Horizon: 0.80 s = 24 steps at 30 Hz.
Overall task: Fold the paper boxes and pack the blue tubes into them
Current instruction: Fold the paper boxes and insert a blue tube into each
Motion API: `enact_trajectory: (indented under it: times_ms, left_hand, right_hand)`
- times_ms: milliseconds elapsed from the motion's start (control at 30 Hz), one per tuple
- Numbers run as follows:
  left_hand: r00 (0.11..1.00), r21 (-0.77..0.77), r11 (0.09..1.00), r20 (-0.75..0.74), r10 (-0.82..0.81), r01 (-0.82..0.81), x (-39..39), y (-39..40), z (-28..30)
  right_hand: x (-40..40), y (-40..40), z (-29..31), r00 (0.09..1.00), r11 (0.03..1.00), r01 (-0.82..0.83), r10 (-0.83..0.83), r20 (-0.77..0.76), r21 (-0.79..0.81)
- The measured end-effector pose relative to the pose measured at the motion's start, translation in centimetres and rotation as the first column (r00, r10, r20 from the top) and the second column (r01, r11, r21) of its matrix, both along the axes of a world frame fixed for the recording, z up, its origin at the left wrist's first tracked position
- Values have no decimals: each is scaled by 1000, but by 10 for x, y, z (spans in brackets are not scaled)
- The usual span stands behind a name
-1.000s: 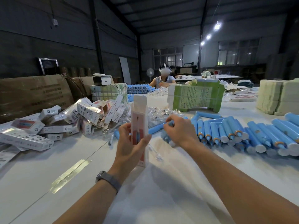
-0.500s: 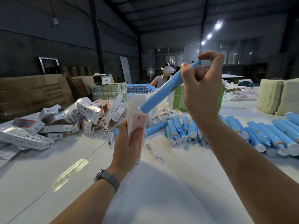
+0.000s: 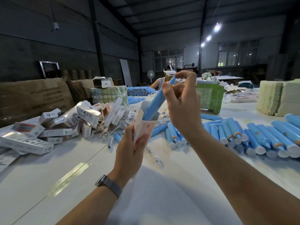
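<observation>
My left hand (image 3: 129, 148) grips an upright white and pink paper box (image 3: 145, 129) above the table, its top flap open. A blue tube (image 3: 156, 103) slants down into the box's open top, its lower end hidden inside. My right hand (image 3: 183, 103) pinches the tube's upper end near its orange collar. Several loose blue tubes (image 3: 253, 135) lie in a row on the white table (image 3: 162, 184) to the right.
A pile of packed white boxes (image 3: 68, 120) lies at the left, backed by brown cartons (image 3: 32, 98). Green packs (image 3: 209, 98) and pale stacks (image 3: 279, 98) stand behind. Another person sits at the far side by more tubes (image 3: 139, 91).
My right hand picked a tube from the row, lifted it and lowered its end into the box's open top. My left hand has tilted the box slightly.
</observation>
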<state>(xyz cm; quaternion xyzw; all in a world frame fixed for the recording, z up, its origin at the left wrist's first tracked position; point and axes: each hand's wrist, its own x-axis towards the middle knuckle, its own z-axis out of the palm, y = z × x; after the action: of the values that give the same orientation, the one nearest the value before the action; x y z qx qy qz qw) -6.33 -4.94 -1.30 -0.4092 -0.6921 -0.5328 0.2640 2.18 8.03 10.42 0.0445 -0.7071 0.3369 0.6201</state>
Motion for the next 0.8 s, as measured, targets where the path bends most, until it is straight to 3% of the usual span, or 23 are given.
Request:
enact_trajectory:
  times_ms: [133, 300, 367, 433, 500, 567, 633, 700, 800]
  left_hand:
    - [1000, 7, 1000, -26, 2, -2, 1, 4, -1]
    - [999, 101, 995, 39, 11, -15, -6, 2, -3]
    - [997, 135, 990, 64, 34, -42, -11, 2, -4]
    - [993, 161, 984, 99, 65, -81, -17, 1, -6]
    - [990, 168, 980, 111, 88, -106, -21, -1, -7]
    - [991, 165, 981, 108, 84, -101, -20, -2, -6]
    - [995, 187, 980, 87, 52, -68, -18, -1, -6]
    - [996, 202, 978, 81, 28, -44, -18, 1, -7]
    - [993, 198, 979, 114, 28, -51, -20, 1, -8]
  right_hand:
    - [-5, -14, -30, 966, 986, -7, -38, 257, 169]
    - [-13, -23, -42, 974, 943, 103, -160, 160, 318]
    - [-15, -19, -46, 979, 949, 115, -158, 130, 293]
    - [-19, -11, -53, 965, 977, 55, -105, 241, 205]
    - [-25, -1, -65, 840, 979, -3, -107, 532, 202]
    - [-30, 5, -82, 540, 945, -25, -261, 800, 325]
    - [-33, 8, -98, 307, 901, -86, -381, 872, 425]
    - [-35, 12, -103, 248, 907, -130, -361, 899, 400]
    - [-34, 15, -95, 309, 932, -117, -294, 905, 343]
